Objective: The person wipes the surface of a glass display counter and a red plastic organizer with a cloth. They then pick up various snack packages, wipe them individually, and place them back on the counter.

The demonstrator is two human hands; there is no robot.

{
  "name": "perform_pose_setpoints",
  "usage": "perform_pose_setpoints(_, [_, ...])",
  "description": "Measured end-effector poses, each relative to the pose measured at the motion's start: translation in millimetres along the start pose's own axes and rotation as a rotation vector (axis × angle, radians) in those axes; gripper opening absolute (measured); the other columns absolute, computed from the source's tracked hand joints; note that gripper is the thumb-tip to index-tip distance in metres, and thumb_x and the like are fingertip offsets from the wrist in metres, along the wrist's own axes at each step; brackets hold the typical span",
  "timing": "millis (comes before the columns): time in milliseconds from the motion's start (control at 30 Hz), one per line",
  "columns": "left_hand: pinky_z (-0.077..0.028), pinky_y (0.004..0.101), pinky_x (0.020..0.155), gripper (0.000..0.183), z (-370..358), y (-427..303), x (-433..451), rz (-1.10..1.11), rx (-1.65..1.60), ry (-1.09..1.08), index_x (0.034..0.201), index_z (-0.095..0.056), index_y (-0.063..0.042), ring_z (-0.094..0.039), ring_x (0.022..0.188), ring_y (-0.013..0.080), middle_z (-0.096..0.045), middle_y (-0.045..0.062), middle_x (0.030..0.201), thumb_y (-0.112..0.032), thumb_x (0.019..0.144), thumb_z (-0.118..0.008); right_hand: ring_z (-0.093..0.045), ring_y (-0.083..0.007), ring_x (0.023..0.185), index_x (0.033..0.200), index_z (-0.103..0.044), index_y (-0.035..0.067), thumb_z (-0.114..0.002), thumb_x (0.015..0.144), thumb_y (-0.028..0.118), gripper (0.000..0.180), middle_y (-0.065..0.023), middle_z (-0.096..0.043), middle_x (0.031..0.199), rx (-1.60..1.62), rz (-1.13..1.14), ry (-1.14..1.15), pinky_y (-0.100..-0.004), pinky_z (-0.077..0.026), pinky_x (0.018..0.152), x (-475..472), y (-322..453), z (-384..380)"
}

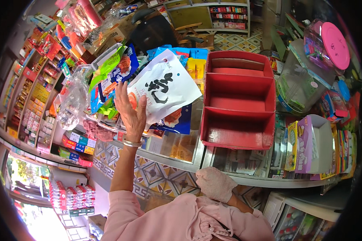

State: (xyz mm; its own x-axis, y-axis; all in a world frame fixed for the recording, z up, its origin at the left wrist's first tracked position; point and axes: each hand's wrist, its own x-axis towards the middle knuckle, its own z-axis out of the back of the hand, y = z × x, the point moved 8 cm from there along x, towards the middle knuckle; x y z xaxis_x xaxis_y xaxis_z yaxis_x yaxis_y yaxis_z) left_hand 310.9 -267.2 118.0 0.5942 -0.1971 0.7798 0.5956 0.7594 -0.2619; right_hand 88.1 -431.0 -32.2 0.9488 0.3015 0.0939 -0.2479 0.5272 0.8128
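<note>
My left hand [131, 111], with a bangle at the wrist, lies back-up against the lower left edge of a large white snack packet [166, 86] with black brush lettering. Its thumb is spread over the packet, and I see no grip. The white packet leans across blue snack packets [128, 64] and a green packet [107, 69] in plastic tubs on a glass counter. My right hand is hidden inside a pink fluffy cloth or mitt [215, 184], near my body at the counter's front edge. Its fingers do not show.
A red three-compartment box [239, 128] stands on the counter [169, 161] right of the packets. Farther right are a clear bin [304, 75], a pink-lidded jar [335, 46] and a purple carton [309, 147]. Stocked shelves [37, 99] line the left. A black chair [152, 30] stands behind the counter.
</note>
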Motion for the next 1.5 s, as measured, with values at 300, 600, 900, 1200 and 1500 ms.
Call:
perform_pose_setpoints(300, [-0.051, 0.0445, 0.089, 0.035, -5, -109, -88, -0.137, -0.357, 0.332, 0.122, -0.058, 0.001, -0.065, 0.102, 0.0365, -0.066, 0.021, 0.113, -0.008, 0.089, -0.068, -0.063, -0.0360, 0.086, 0.077, -0.064, -0.002, -0.060, 0.082, 0.012, 0.016, -0.0171, -0.060, 0.083, -0.212, 0.282, 0.024, -0.0453, -0.051, 0.079, -7, 6, -7])
perform_pose_setpoints(600, [-0.051, 0.0300, 0.087, 0.060, -131, -92, -140, 0.757, -0.791, 0.878, 0.130, -0.055, 0.008, -0.065, 0.101, 0.0180, -0.069, 0.016, 0.113, -0.038, 0.093, -0.069, -0.062, -0.0311, 0.096, 0.082, -0.065, -0.002, -0.060, 0.079, 0.015, 0.017, -0.0148, -0.061, 0.094, -0.315, 0.320, 0.094, -0.0397, -0.050, 0.089, -12, 6, -12])
perform_pose_setpoints(900, [-0.045, 0.0248, 0.070, 0.016, -174, -92, -149, 1.017, -0.926, 0.810, 0.104, -0.067, 0.001, -0.055, 0.077, 0.0087, -0.067, 0.002, 0.089, -0.011, 0.095, -0.062, -0.063, -0.0327, 0.087, 0.079, -0.063, 0.000, -0.060, 0.076, 0.015, 0.016, -0.0165, -0.059, 0.085, -0.055, 0.362, -0.104, -0.0422, -0.052, 0.083, -21, 0, 3])
perform_pose_setpoints(1200, [-0.049, 0.0271, 0.074, 0.019, -114, -144, -155, 1.111, -1.050, 0.823, 0.109, -0.066, 0.002, -0.060, 0.083, 0.0098, -0.068, 0.002, 0.095, -0.011, 0.097, -0.060, -0.064, -0.0298, 0.090, 0.097, -0.067, 0.002, -0.059, 0.085, 0.018, 0.022, -0.0152, -0.065, 0.096, 0.671, -0.180, 0.112, -0.0392, -0.053, 0.081, -60, -35, 1])
perform_pose_setpoints(1500, [-0.050, 0.0267, 0.079, 0.029, -28, -185, -171, 0.761, -1.030, 0.877, 0.123, -0.062, 0.000, -0.058, 0.088, 0.0077, -0.068, 0.001, 0.103, -0.018, 0.101, -0.061, -0.063, -0.0278, 0.083, 0.094, -0.067, 0.003, -0.060, 0.084, 0.016, 0.017, -0.0137, -0.064, 0.092, 0.675, -0.271, 0.306, -0.0384, -0.051, 0.076, -83, -45, -20])
